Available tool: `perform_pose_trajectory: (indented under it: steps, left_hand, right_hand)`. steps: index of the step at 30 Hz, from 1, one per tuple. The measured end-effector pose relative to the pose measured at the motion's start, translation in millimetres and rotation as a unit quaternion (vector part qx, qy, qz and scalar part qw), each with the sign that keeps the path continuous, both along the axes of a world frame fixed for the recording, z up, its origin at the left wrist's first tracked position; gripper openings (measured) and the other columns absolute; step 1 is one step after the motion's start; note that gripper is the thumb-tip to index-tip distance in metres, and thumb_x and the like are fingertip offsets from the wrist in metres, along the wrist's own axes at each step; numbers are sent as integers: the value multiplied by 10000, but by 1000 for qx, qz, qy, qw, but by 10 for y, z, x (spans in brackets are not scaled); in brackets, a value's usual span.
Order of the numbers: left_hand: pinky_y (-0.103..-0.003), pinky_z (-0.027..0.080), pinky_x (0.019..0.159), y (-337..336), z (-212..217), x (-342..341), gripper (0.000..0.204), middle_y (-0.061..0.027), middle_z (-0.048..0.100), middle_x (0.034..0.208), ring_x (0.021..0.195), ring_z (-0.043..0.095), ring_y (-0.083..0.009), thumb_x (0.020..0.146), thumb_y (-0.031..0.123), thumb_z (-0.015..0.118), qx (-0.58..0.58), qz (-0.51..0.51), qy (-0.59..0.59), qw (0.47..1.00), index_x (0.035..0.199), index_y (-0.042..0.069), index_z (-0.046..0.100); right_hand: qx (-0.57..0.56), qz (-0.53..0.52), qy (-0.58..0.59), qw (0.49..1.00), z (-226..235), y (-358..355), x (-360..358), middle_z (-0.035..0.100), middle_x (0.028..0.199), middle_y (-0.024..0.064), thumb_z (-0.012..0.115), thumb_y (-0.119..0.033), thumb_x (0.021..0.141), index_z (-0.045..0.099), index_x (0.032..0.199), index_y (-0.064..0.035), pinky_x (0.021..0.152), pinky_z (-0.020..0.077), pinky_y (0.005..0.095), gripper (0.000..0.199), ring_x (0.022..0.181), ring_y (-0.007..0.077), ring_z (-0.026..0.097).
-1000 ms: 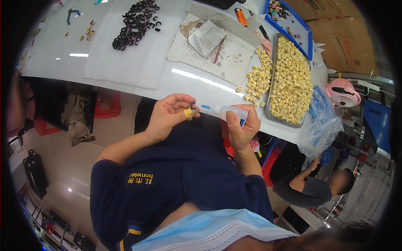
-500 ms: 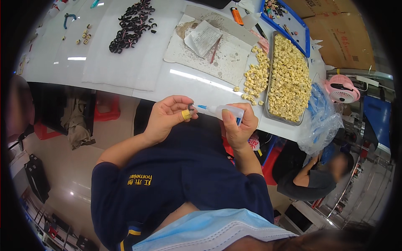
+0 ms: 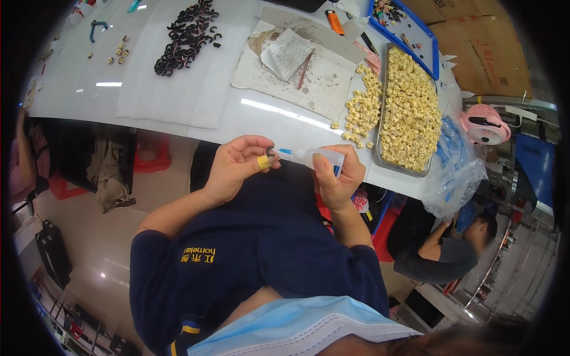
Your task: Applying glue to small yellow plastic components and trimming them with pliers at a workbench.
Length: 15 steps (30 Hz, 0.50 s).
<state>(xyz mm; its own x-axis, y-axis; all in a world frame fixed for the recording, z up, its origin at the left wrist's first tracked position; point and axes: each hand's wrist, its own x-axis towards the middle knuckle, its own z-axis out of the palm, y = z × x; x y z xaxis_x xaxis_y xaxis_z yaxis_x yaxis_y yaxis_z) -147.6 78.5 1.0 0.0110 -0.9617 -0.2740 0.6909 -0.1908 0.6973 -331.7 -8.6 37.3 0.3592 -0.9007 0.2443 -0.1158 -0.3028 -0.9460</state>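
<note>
My left hand (image 3: 237, 163) pinches a small dark curved piece (image 3: 270, 151) between thumb and fingertips. Yellow tape is wrapped around a digit of that hand. In my right hand (image 3: 341, 175) is a white squeeze bottle (image 3: 310, 156), its thumb pressed on the side. The bottle lies nearly level, and its thin blue nozzle (image 3: 285, 151) points left, close to the dark piece. Whether the tip touches it I cannot tell. Both hands are just off the table's near edge.
On the white table (image 3: 219, 113) lie a heap of black curved pieces (image 3: 184, 38), stained cardboard (image 3: 326, 89) with paper on it, and loose yellow pieces (image 3: 363, 110). More fill a clear tray (image 3: 428, 160). A blue tray (image 3: 438, 56), pink fan (image 3: 485, 124) and a seated person (image 3: 445, 252) are at right.
The bottle in my right hand has shifted slightly left, its nozzle closer to the dark piece. My left hand stays put. At far left, a person's arm has come into clearer view.
</note>
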Motion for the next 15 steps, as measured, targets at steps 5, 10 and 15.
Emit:
perform_pose_trajectory:
  steps: [5, 10, 15]
  left_hand:
    - [-241, 491, 750, 10, -17, 3, 318, -136, 630, 990, 898, 633, -186, 841, 26, 608, -4, 2, -1, 1000, 1138, -25, 507]
    - [-241, 492, 752, 1, -5, -1, 323, -127, 629, 985, 900, 633, -183, 839, 32, 614, 1, 1, -2, 1000, 1139, -25, 508]
    - [-241, 492, 750, -2, -11, -4, 325, -126, 630, 982, 898, 634, -183, 837, 33, 616, 1, 2, -2, 1000, 1139, -25, 508]
  right_hand:
    - [-1, -5, 9, 1000, 29, -7, -19, 597, 624, 21, 703, -89, 767, 578, 800, -13, 496, 424, 198, 150, 533, 58, 539]
    - [-5, -7, 8, 1000, 27, -11, -22, 596, 619, 21, 704, -97, 767, 578, 800, -13, 497, 424, 200, 155, 531, 59, 538]
    - [7, -11, 0, 1000, 14, -14, -17, 596, 620, 21, 706, -107, 767, 578, 801, -13, 499, 425, 201, 162, 530, 59, 539]
